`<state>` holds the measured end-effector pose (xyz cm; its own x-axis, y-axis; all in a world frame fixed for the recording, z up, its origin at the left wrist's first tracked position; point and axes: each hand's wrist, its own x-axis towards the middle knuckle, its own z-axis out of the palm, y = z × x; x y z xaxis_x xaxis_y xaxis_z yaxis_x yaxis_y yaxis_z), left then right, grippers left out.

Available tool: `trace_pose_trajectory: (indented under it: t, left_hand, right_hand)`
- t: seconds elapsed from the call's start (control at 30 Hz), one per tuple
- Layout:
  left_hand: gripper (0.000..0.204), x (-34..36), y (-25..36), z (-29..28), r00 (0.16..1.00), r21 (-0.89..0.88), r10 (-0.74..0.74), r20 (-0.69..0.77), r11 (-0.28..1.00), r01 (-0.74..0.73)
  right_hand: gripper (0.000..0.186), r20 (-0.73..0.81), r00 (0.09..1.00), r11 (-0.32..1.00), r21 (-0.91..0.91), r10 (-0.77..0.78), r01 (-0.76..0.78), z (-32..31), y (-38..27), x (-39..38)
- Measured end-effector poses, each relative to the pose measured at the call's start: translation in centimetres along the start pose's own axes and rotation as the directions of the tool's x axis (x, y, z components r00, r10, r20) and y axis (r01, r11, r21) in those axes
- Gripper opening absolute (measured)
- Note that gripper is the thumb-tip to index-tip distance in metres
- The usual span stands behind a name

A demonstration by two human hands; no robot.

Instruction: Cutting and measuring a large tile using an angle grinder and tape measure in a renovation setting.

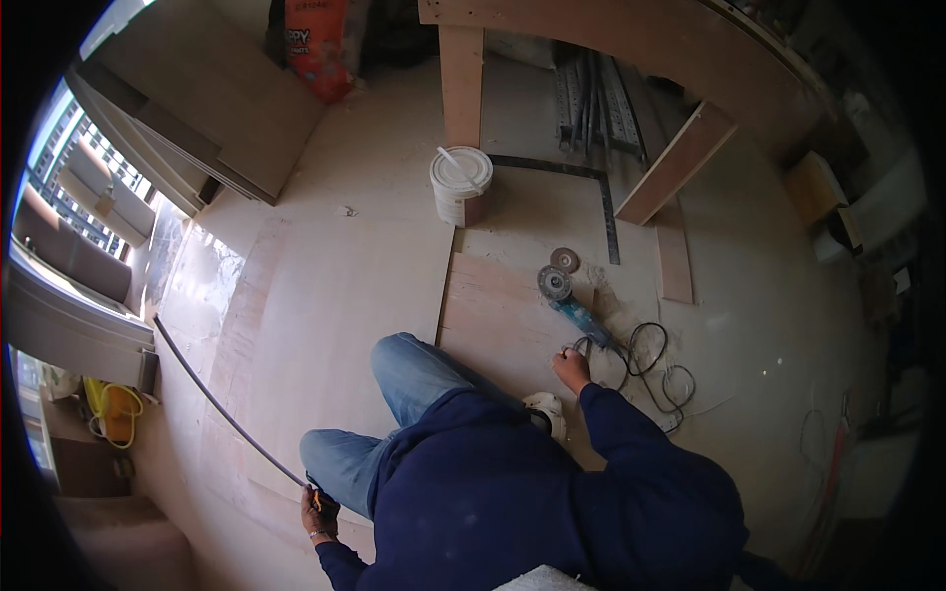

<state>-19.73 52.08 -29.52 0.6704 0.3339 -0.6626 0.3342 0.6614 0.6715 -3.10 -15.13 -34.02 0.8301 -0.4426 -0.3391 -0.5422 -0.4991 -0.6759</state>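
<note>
Head view, looking down on kneeling person in dark blue top and jeans. Left hand (318, 512), lower left, closed around near end of long thin dark rod (222, 404) that runs across floor toward window. Right hand (572, 369) rests on floor beside black cable (645, 364), fingers curled; grip on cable cannot be told. Beyond it, angle grinder (572, 300) lies on plywood sheet (493, 315), loose disc (565, 259) just past. Farther off: white bucket (460, 184) at wooden leg (461, 84).
</note>
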Motion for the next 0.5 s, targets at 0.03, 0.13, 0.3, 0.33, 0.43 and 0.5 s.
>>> trace_pose_trajectory:
  t: [0.03, 0.13, 0.3, 0.33, 0.43, 0.5]
  left_hand:
    - [0.033, -0.4, -0.2, 0.2, 1.000, 0.001, 0.001, -0.003, 1.000, -0.001]
    - [0.030, -1.6, -0.7, 1.9, 0.999, 0.071, 0.005, -0.040, 0.997, -0.003]
    - [0.037, -4.9, -2.0, 3.2, 0.994, -0.076, 0.054, -0.094, 0.995, -0.062]
    - [0.039, -5.4, -2.4, 3.4, 0.988, -0.125, 0.088, -0.128, 0.987, -0.105]
    - [0.041, -6.1, -4.1, 3.1, 0.984, -0.163, 0.090, -0.152, 0.980, -0.114]
    - [0.041, -6.7, -4.7, 3.3, 0.990, -0.182, 0.059, -0.127, 0.980, -0.081]
  right_hand:
    - [0.036, 0.005, 1.000, 0.998, -0.065, 0.009, -0.009, -0.3, 1.5, -0.2]
    - [0.037, 0.027, 1.000, 0.990, -0.139, 0.007, -0.003, -0.5, 2.7, 0.2]
    - [0.036, -0.056, 0.985, 0.987, 0.011, -0.162, 0.163, -1.4, -1.1, 5.5]
    - [0.035, -0.113, 0.972, 0.978, -0.019, -0.207, 0.206, -1.6, -1.2, 7.3]
    - [0.031, -0.132, 0.976, 0.929, 0.306, -0.174, 0.207, -2.0, 0.6, 15.0]
    - [0.031, -0.209, 0.972, 0.962, 0.226, -0.107, 0.155, -4.8, -0.9, 16.6]
